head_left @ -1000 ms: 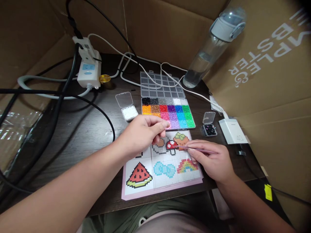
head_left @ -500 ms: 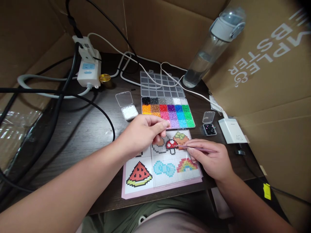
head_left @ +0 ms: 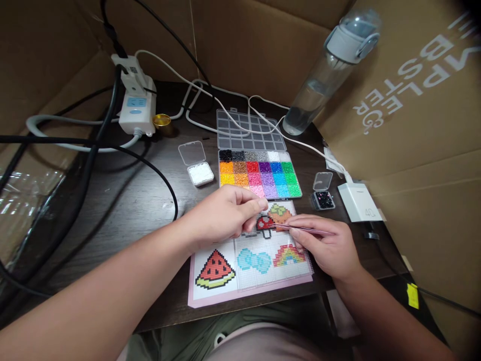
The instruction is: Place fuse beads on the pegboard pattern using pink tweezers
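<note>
My right hand [head_left: 326, 245] grips a pair of thin pink tweezers [head_left: 310, 230], whose tip points at a red-and-white mushroom of beads [head_left: 265, 223]. The mushroom lies on a clear pegboard [head_left: 255, 281] over a printed pattern sheet. My left hand [head_left: 231, 213] hovers above the upper part of the sheet, thumb and fingers pinched together; what they hold, if anything, is too small to make out. Behind it stands an open bead box [head_left: 280, 168] with many coloured compartments, partly covered by the hand. A watermelon picture [head_left: 215, 271] shows at the sheet's left.
A small box of white beads [head_left: 200, 174] stands open on the left, one of dark beads [head_left: 323, 199] on the right. Around them are a gold cup [head_left: 163, 124], a power strip [head_left: 137, 108], a water bottle [head_left: 313, 80], a white charger [head_left: 358, 201], cables and cardboard walls.
My left hand has moved slightly right and down, toward the mushroom, and covers more of the pattern beside it. My right hand and the tweezers have hardly moved.
</note>
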### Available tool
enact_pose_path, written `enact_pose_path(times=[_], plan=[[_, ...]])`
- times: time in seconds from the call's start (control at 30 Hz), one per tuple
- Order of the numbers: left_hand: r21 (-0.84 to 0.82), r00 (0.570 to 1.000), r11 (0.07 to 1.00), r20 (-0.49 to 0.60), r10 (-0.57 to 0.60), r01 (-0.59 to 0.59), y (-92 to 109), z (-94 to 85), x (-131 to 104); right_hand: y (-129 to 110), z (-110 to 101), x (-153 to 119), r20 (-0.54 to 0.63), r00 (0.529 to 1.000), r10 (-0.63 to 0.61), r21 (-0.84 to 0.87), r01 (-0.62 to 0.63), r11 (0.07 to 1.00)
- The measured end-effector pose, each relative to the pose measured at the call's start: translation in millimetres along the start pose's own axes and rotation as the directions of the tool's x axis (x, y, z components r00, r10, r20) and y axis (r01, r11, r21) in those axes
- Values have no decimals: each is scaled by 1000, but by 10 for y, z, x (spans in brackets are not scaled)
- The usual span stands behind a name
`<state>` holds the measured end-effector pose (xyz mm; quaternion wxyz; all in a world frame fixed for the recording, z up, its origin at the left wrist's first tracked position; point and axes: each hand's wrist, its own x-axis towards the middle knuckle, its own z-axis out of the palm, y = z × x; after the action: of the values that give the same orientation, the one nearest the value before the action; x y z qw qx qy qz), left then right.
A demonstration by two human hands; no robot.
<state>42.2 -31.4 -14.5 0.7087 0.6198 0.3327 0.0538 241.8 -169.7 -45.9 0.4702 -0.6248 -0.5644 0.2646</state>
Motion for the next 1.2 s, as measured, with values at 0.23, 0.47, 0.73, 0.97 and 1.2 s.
enact_pose_path(times=[0.23, 0.47, 0.73, 0.97, 1.2], plan=[[-118, 945, 985, 318, -79, 122, 0, 59, -39, -12, 0, -16, 15, 1000, -1, 3, 1, 1000], [-149, 937, 980, 341, -72, 129, -27, 55, -28, -19, 0, -13, 9, 1000, -4, 14, 3, 1000], [-127, 983, 992, 184, 9, 15, -18, 31, -8, 97, -38, -67, 17, 997, 81, 161, -83, 984], [194, 955, 954, -147, 258, -227, 52, 23, -27, 142, -18, -94, -56, 986, 160, 455, -118, 883], [764, 643, 609, -359, 676, -214, 12, -129, -40, 70, 6, -56, -67, 968, 243, 581, -160, 798]])
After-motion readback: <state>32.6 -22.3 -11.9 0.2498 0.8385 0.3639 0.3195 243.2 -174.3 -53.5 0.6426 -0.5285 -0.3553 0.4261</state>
